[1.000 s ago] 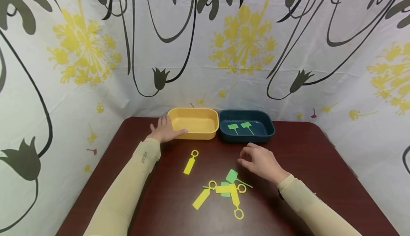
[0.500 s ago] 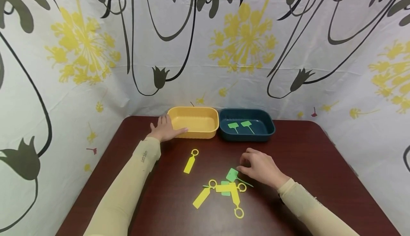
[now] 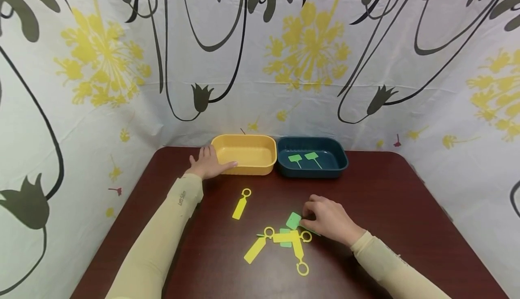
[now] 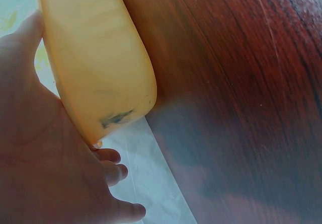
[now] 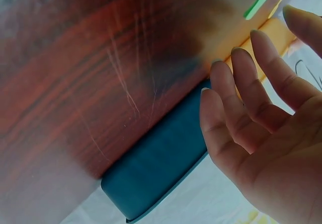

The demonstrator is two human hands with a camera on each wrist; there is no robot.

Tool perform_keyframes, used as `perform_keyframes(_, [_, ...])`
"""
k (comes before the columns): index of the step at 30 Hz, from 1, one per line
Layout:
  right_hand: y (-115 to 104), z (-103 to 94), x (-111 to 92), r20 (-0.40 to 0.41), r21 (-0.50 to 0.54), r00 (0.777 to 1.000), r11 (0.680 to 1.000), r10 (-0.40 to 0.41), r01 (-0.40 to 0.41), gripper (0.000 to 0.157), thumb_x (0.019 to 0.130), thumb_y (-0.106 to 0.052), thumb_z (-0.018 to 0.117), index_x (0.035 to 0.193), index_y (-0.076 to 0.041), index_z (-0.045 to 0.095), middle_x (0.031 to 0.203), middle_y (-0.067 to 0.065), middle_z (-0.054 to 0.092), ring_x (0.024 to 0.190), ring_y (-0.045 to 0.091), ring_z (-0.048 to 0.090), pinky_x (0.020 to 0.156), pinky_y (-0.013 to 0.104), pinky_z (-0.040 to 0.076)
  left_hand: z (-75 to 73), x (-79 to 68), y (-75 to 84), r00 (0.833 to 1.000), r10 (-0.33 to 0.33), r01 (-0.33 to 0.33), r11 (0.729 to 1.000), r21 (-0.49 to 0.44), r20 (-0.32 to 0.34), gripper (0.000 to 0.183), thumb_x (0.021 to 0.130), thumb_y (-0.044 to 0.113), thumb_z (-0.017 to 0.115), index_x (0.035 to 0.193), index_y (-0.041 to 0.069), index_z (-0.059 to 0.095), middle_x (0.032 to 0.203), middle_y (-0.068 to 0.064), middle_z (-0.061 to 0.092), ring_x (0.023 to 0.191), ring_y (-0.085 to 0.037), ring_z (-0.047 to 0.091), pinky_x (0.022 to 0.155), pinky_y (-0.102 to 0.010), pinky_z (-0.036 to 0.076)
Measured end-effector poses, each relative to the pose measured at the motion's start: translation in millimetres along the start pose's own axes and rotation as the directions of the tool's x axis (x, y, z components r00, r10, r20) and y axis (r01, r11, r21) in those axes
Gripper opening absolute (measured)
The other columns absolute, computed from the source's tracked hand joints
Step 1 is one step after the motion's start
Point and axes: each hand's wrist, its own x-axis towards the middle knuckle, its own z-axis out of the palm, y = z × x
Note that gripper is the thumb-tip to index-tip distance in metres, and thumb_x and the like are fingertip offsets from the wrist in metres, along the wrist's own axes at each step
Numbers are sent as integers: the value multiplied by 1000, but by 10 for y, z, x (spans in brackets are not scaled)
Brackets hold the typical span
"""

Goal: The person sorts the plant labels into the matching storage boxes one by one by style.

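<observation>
Tag (image 3: 293,220): green, lying on desk (image 3: 211,254), just beside my right hand (image 3: 331,220).
Right-hand state: relaxed, loosely bent, thumb apart.
Left hand (image 3: 207,164): mine, fingers spread against yellow bin (image 3: 256,171).
Blue bin (image 3: 310,173): two green tags (image 3: 295,158) inside.

The left bin (image 3: 253,171) stood beside the right bin (image 3: 313,173) at the worktop's (image 3: 390,209) far edge. Two tags (image 3: 294,158) lay in the right, a single tag (image 3: 239,209) before the left, a tag pile (image 3: 296,241) nearer the front.
</observation>
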Motion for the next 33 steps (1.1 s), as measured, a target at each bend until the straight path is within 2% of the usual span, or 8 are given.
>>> perform_keyframes(7, [-4, 42, -35, 12, -19, 1000, 999, -28, 28, 21, 77, -43, 86, 79, -32, 69, 79, -12, 50, 65, 4, 45, 51, 24, 42, -23, -65, 27, 1000, 9, -9, 1000, -9, -14, 133, 78, 85, 54, 156, -8, -1, 162, -30, 6, 149, -44, 5, 109, -75, 2])
perform_keyframes(13, [2, 65, -45, 2, -53, 999, 998, -44, 44, 22, 76, -44, 87, 78, -32, 70, 78, -13, 49, 69, 5, 45, 53, 24, 42, -11, -40, 18, 1000, 20, -20, 1000, 20, -14, 135, 77, 88, 50, 156, -10, 0, 162, -31, 5, 149, -45, 4, 108, -77, 2])
perform_keyframes(24, [-33, 94, -60, -14, -38, 999, 999, -34, 33, 13, 78, -23, 86, 78, -29, 74, 77, -17, 49, 71, 3, 48, 57, 24, 45, -17, -40, 15, 1000, 18, -18, 1000, 17, -12, 136, 76, 89, 50, 156, -9, 0, 162, -31, 5, 150, -45, 4, 108, -77, 2])
perform_keyframes(29, [-64, 82, -63, -11, -59, 997, 996, -72, 71, 13, 79, -15, 83, 78, -24, 75, 77, -14, 49, 70, 5, 46, 56, 23, 45, -17, -25, 9, 1000, 15, -14, 1000, 28, -4, 139, 74, 92, 47, 156, -9, -1, 163, -31, 3, 150, -45, 3, 108, -77, 1])
perform_keyframes(33, [-87, 85, -65, 6, -87, 995, 992, -96, 96, 15, 79, -11, 79, 74, -22, 70, 75, -13, 46, 68, 7, 43, 54, 23, 42, -11, -21, 6, 1000, 16, -16, 1000, 25, -2, 138, 75, 92, 47, 156, -9, -2, 163, -31, 3, 150, -46, 2, 108, -77, 1])
